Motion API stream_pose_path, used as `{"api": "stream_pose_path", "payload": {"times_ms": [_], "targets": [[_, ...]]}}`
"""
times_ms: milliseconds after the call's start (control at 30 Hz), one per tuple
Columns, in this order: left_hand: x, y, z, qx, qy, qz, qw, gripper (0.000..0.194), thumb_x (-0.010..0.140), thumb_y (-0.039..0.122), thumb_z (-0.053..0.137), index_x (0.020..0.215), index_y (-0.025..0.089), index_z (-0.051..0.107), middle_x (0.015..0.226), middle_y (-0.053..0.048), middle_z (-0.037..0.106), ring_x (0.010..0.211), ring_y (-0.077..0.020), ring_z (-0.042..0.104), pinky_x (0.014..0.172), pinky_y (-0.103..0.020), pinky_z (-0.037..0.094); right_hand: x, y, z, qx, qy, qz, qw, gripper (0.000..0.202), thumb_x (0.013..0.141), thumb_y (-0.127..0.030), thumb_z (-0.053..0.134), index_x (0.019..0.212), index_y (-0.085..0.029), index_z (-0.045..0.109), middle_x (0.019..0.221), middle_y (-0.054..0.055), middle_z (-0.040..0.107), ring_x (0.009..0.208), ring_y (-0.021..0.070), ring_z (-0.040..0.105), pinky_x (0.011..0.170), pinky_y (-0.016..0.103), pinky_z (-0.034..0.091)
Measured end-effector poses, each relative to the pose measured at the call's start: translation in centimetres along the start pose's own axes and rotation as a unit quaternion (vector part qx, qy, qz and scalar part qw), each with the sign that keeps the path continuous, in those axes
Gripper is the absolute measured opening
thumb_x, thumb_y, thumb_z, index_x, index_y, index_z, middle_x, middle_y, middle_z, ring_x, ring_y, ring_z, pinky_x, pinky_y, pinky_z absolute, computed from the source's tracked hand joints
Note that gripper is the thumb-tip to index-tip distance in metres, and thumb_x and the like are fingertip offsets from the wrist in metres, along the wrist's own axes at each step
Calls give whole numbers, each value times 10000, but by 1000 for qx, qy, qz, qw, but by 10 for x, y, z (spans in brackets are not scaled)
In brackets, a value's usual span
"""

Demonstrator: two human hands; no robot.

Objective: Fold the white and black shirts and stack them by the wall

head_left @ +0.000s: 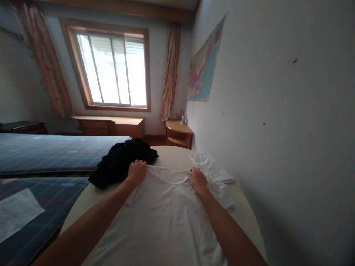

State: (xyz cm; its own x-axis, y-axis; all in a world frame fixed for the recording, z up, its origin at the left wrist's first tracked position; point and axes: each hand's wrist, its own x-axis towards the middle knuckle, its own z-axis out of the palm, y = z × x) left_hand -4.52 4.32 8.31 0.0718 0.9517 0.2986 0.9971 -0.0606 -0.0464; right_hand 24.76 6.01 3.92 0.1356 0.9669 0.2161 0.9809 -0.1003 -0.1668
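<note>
A white shirt [169,214] lies spread over the round table [169,155], its neckline toward the far side and its lower part running out of the bottom of the view. My left hand [137,172] is closed on the shirt at the left end of the neckline, beside a heap of black cloth [124,159]. At the right end of the neckline, my right hand [198,179] has its fingers closed on the same shirt. Just beyond that hand lies a folded white cloth [213,168].
Plaid mattresses [55,151] stand left of the table, with a paper sheet [19,210] on the nearer one. A white wall [277,147] rises close on the right. A desk [127,125] and a corner shelf [180,128] are at the back.
</note>
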Motion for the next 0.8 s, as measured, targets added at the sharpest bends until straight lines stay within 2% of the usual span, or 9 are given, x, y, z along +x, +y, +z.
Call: {"api": "stream_pose_path", "payload": {"times_ms": [100, 167, 300, 500, 667, 800], "targets": [[3, 6, 7, -19, 16, -13, 1000, 321, 933, 176, 367, 983, 160, 683, 1058, -131, 687, 1019, -276, 620, 884, -408, 429, -7, -16, 1, 3, 21, -22, 1000, 287, 950, -223, 431, 1155, -204, 631, 1199, 131, 614, 1073, 239, 579, 832, 321, 431], [5, 8, 11, -34, 25, -27, 999, 326, 934, 170, 360, 1026, 190, 672, 1069, -99, 690, 996, -247, 635, 868, -380, 431, -10, -29, 2, 27, 27, -75, 996, 264, 937, -229, 453, 1103, -214, 658, 1188, 118, 620, 1117, 241, 537, 893, 340, 404], [4, 9, 16, -49, 45, -58, 996, 349, 925, 132, 354, 1089, 212, 651, 1093, -79, 689, 1006, -232, 632, 864, -370, 419, -11, -64, 9, 108, -17, -153, 982, 240, 931, -282, 479, 1024, -239, 696, 1132, 81, 666, 1132, 235, 510, 953, 353, 365], [-7, 11, 26, -55, 71, -83, 992, 365, 937, 128, 347, 1136, 200, 645, 1121, -107, 678, 1060, -257, 592, 905, -390, 386, -14, -109, 26, 155, -60, -167, 972, 360, 939, -273, 469, 1288, -290, 553, 1170, 36, 681, 1168, 202, 524, 957, 333, 381], [-14, 11, 31, -52, 72, -74, 993, 387, 965, 154, 325, 1181, 206, 643, 1163, -115, 662, 1058, -266, 581, 900, -395, 388, -12, -122, 35, 180, -69, -185, 964, 353, 913, -219, 471, 1224, -308, 612, 1288, -7, 628, 1275, 192, 462, 1044, 328, 339], [-15, 11, 31, -40, 57, -70, 995, 404, 954, 134, 339, 1216, 226, 633, 1205, -106, 645, 1084, -261, 561, 923, -400, 378, -4, -123, 40, 187, -51, -167, 967, 407, 920, -216, 446, 1309, -239, 562, 1402, 55, 531, 1245, 187, 488, 1052, 316, 344]]}}
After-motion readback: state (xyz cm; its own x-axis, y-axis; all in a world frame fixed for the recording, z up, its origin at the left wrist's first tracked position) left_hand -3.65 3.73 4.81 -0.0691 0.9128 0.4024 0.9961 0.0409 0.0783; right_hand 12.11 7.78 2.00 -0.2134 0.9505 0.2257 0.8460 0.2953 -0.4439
